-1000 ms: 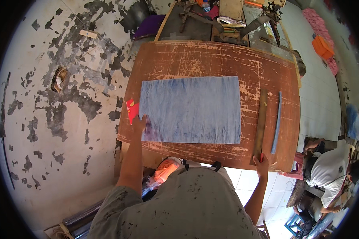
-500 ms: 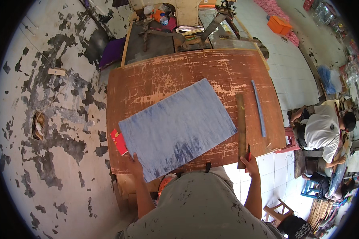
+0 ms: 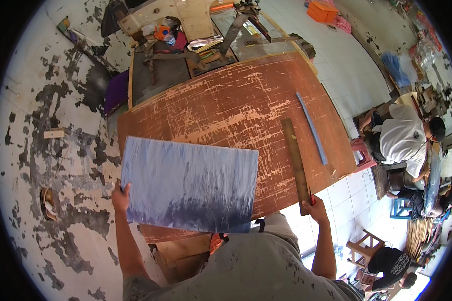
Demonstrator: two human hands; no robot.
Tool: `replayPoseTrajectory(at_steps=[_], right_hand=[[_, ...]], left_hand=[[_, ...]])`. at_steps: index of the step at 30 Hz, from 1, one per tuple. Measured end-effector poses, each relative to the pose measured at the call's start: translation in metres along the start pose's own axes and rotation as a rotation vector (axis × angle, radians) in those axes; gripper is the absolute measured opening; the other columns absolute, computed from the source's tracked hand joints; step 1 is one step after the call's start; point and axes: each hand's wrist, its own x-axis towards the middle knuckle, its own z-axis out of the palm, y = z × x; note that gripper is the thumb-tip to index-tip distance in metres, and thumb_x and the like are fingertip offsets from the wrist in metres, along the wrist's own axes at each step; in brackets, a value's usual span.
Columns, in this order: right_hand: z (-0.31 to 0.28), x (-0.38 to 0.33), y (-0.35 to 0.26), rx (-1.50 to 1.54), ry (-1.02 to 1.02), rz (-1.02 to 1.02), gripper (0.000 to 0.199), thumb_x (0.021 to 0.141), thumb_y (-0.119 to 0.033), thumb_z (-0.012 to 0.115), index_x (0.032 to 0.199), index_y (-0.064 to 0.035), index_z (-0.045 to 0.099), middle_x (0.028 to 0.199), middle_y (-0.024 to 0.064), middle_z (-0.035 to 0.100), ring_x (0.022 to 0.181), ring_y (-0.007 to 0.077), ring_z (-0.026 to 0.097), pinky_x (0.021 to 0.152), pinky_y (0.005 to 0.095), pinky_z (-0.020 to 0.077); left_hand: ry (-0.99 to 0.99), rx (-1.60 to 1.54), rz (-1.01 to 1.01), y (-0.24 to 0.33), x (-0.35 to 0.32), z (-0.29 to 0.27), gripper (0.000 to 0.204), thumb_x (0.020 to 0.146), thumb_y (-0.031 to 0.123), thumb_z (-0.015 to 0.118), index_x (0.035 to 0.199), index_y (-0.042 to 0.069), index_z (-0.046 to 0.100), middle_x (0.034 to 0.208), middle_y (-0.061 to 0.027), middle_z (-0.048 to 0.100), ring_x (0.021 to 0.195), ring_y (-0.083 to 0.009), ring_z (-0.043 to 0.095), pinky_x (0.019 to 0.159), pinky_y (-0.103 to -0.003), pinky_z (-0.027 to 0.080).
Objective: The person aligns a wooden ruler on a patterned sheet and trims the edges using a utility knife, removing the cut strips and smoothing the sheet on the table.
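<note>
My left hand (image 3: pixel 119 196) is clamped on the left edge of the blue sheet (image 3: pixel 188 188), which sits lifted over the near-left corner of the brown table (image 3: pixel 236 108), overhanging its edge. My right hand (image 3: pixel 314 204) grips the near end of the long wooden ruler (image 3: pixel 295 163) lying on the table right of the sheet, thin blue strip (image 3: pixel 311 128) just beyond it. Risk: one-handed hold, so the floppy sheet could sag, fold or slide off the corner. No containers near the sheet that I can tell.
</note>
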Motion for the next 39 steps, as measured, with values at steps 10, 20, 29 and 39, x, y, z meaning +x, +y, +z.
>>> replayPoseTrajectory(at_steps=[10, 20, 29, 39], right_hand=[[0.016, -0.01, 0.01, -0.159, 0.061, 0.0, 0.037, 0.09, -0.029, 0.08, 0.085, 0.0003, 0.058, 0.067, 0.0041, 0.044, 0.068, 0.0148, 0.04, 0.061, 0.0369, 0.0402], [0.038, -0.071, 0.025, -0.091, 0.134, 0.128, 0.032, 0.091, -0.03, 0.08, 0.095, -0.0016, 0.067, 0.068, 0.0047, 0.053, 0.067, 0.0134, 0.046, 0.063, 0.0359, 0.0447], [0.033, -0.013, 0.038, -0.208, 0.479, -0.074, 0.033, 0.091, -0.032, 0.076, 0.109, -0.0048, 0.073, 0.084, 0.0206, 0.071, 0.08, 0.0376, 0.072, 0.075, 0.0454, 0.056], [0.027, 0.106, -0.032, -0.333, 0.661, -0.302, 0.03, 0.089, -0.027, 0.076, 0.114, -0.0126, 0.069, 0.116, 0.0179, 0.065, 0.097, 0.0442, 0.071, 0.079, 0.0536, 0.0577]], left_hand=[[-0.159, 0.257, 0.34, 0.141, 0.235, 0.053, 0.057, 0.099, 0.052, 0.064, 0.139, 0.011, 0.058, 0.11, -0.027, 0.072, 0.104, -0.0485, 0.067, 0.089, -0.057, 0.051], [-0.001, -0.029, 0.593, 0.32, 0.238, 0.208, 0.054, 0.099, 0.033, 0.069, 0.143, 0.004, 0.057, 0.138, -0.0236, 0.063, 0.127, -0.0454, 0.059, 0.108, -0.052, 0.046], [-0.401, -0.467, 1.207, 0.498, -0.125, 0.256, 0.064, 0.091, 0.032, 0.076, 0.145, 0.008, 0.054, 0.157, -0.0202, 0.044, 0.147, -0.0419, 0.039, 0.119, -0.063, 0.031], [-0.433, -0.215, 1.131, 0.449, -0.172, 0.262, 0.064, 0.098, 0.044, 0.065, 0.152, 0.012, 0.051, 0.164, -0.0223, 0.034, 0.153, -0.0424, 0.03, 0.122, -0.067, 0.021]])
